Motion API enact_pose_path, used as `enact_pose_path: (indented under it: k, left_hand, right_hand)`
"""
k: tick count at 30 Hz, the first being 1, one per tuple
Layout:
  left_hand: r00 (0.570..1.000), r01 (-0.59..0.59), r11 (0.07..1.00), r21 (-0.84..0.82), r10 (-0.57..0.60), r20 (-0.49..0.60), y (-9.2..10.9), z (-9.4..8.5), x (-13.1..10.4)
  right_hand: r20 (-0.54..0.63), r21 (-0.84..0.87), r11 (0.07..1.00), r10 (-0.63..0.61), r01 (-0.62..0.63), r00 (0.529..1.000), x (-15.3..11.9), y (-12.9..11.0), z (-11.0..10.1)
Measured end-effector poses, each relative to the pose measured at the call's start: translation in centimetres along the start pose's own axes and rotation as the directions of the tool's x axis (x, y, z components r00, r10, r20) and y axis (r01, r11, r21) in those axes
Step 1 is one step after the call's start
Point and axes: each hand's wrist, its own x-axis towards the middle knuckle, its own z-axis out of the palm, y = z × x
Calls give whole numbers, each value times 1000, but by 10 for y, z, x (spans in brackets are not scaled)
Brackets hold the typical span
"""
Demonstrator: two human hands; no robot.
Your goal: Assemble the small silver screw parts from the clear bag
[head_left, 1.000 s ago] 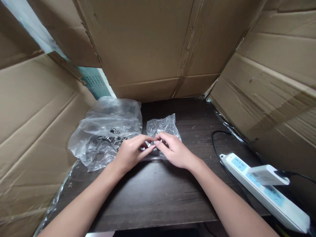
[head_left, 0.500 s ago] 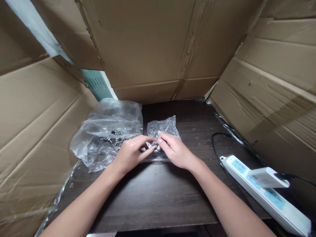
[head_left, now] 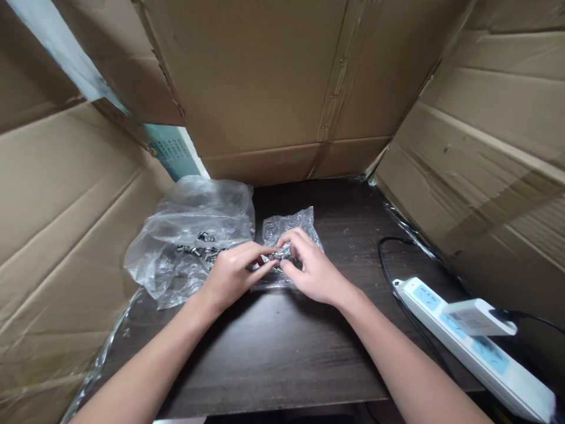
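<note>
My left hand (head_left: 233, 270) pinches a small shiny metal part (head_left: 274, 256) between thumb and fingertips; its exact kind is too small to make out. Close by on the other side is my right hand (head_left: 309, 266), thumb and forefinger spread apart around the part's right end. Whether those fingertips touch it is hard to see. Beneath both hands lies a small clear plastic bag (head_left: 289, 222), with metal bits showing between the fingers. To the left, a larger clear plastic bag (head_left: 189, 218) has several small metal parts (head_left: 200, 252) on it, partly behind my left hand.
All of this rests on a dark wooden table (head_left: 265, 347). Cardboard walls (head_left: 265, 88) enclose the back and both sides. At the right stands a white power strip (head_left: 468, 347) with a plugged-in adapter (head_left: 479, 318) and a black cable (head_left: 385, 265).
My right thumb and forefinger have moved apart from a closed pinch, uncovering metal bits between them. The left hand keeps its pinch in nearly the same place.
</note>
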Motion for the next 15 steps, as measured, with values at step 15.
enact_pose_path:
  k: [15]
  left_hand:
    - [995,-64,998,-4,63,-71,1,0,1]
  right_hand:
    - [-60,108,992,71,-64,996,0,1,0]
